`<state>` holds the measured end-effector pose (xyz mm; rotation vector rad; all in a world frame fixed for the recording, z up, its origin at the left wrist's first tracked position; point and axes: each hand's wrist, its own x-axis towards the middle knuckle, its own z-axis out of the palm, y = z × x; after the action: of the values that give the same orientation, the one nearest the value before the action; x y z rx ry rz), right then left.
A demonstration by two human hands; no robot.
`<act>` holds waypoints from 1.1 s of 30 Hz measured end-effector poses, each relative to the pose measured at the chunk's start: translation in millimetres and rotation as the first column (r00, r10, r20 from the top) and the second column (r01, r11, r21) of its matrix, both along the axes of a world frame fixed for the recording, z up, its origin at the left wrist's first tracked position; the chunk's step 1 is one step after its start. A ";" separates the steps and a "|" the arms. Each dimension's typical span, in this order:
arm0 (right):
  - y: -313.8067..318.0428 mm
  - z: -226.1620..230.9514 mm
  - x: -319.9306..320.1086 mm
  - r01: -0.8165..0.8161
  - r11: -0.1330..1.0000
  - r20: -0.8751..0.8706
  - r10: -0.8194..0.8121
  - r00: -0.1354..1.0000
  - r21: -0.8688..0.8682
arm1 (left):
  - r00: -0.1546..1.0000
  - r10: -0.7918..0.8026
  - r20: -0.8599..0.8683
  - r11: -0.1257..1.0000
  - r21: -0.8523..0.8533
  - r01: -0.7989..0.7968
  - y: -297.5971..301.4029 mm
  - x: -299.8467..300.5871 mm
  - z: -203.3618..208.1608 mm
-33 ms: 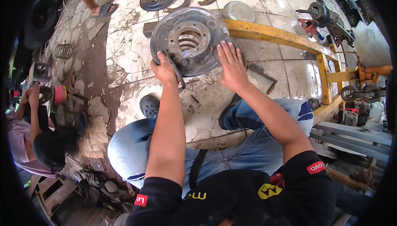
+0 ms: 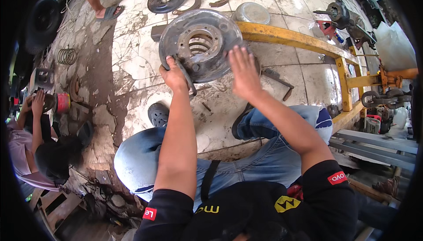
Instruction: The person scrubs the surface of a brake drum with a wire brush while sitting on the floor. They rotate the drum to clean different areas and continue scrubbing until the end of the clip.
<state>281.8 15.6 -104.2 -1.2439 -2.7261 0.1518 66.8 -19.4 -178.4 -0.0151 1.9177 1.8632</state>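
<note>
While the left hand (image 2: 172,77) grips a tool (image 2: 187,79) at the plate's (image 2: 200,42) seven o'clock edge, the right hand (image 2: 243,71) lies open and flat at four o'clock — apparently steadying it — on the floor (image 2: 132,60), against a yellow beam (image 2: 286,37).

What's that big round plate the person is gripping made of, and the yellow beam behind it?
The round plate looks like stamped steel: dull grey, grimy, with rust-brown patches and bolt holes. The left hand and right hand rest on its rim. The yellow beam seems painted metal, its paint chipped and dirty.
</note>
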 end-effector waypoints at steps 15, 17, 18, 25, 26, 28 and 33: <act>-10.5 8.1 11.1 -0.438 0.891 0.116 0.451 0.885 -0.120 | 0.996 0.003 0.094 1.000 0.007 -0.004 1.2 -2.4 17.1; 3.9 8.8 14.1 -0.312 0.949 0.062 0.315 0.947 -0.049 | 0.999 0.005 0.051 1.000 0.007 -0.006 2.8 0.4 13.2; 4.3 8.5 13.2 -0.223 0.973 0.051 0.226 0.973 -0.053 | 0.999 0.006 0.035 1.000 -0.020 -0.005 0.5 0.6 11.4; -8.6 -10.1 12.7 -0.577 0.817 0.036 0.577 0.816 -0.012 | 0.996 0.040 0.082 0.999 -0.029 -0.038 1.2 -9.1 3.3; 2.5 0.2 10.5 -0.419 0.908 0.043 0.419 0.907 -0.011 | 0.998 0.024 0.061 0.999 -0.030 -0.022 -1.2 -7.2 7.2; 22.2 21.4 9.2 -0.064 0.998 0.064 0.064 0.996 0.002 | 1.000 -0.013 0.021 1.000 -0.027 0.014 -1.5 1.5 18.5; -17.3 5.7 8.7 -0.497 0.855 -0.152 0.477 0.866 -0.148 | 0.993 0.027 0.114 0.998 0.050 -0.033 -4.7 -1.2 18.3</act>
<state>290.5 -1.7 -98.5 -0.5181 -2.9162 0.5185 65.6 -24.1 -160.1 -0.1318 1.8019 1.8887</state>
